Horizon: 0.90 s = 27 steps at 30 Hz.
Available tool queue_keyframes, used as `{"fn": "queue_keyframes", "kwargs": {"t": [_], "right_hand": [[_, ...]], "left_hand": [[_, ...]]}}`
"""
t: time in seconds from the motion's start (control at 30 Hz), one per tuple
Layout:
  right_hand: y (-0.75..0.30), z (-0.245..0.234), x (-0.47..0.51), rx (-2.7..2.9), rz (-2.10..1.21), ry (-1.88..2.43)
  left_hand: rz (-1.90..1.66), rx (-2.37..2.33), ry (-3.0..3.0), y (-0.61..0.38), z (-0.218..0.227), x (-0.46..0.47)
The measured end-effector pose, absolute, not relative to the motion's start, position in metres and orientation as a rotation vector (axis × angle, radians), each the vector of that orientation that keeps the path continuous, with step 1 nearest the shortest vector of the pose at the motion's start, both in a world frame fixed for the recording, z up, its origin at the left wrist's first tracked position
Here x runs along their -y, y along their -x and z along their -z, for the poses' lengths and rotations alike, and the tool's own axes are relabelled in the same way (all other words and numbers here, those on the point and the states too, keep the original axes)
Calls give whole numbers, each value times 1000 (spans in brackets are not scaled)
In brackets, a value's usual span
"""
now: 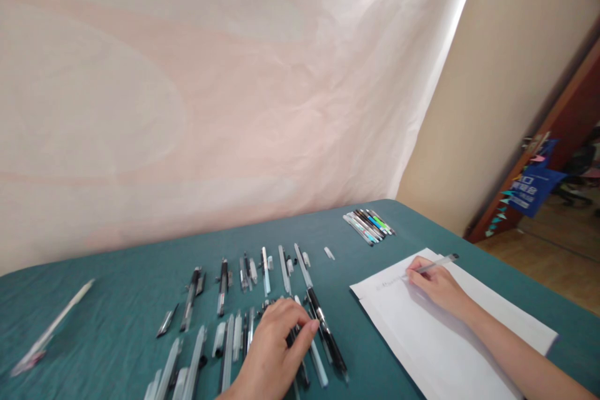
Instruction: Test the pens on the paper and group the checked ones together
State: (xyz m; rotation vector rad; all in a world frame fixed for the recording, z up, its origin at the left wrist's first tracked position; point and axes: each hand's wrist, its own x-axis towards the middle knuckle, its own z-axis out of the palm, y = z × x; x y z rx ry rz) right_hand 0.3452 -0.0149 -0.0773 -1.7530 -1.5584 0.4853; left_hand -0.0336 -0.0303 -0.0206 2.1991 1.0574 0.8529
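My right hand (pixel 434 284) grips a clear-barrelled pen (pixel 438 262) with a dark end. Its fingers rest near the upper left of a stack of white paper (pixel 412 331), beside a short line of faint writing (pixel 392 282). My left hand (pixel 276 344) is low over the pens in the middle of the table, fingers curled and thumb close to the index finger. Whatever they may hold is hidden. Just right of that hand lies a black pen (pixel 328 331). Several clear and black pens (pixel 284 269), many with caps alongside, lie in two rows around it.
A tight group of pens (pixel 369 226), some blue and green, lies at the back right. A lone cap (pixel 329 253) is left of it. A thin pale stick-like object (pixel 54 328) lies far left on the green tablecloth (pixel 112 306). A pale curtain (pixel 210 106) hangs behind.
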Motion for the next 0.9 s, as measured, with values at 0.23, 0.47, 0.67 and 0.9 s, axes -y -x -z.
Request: {"fn": "queue_keyframes", "kwargs": {"t": [0.23,0.47,0.67,0.9], "right_hand": [[-345,77,14,1528,-483,1724],[-344,75,15,1536,-474,1706],[-346,76,15,1554,-469,1722],[-344,75,16,1544,-478,1716]], "left_hand": [[-843,-1053,-2203,33,18,31],[-863,-1047,-2202,33,19,31],[-879,-1030,-2186,33,20,31],[-869,-1034,-2191,33,18,32]]}}
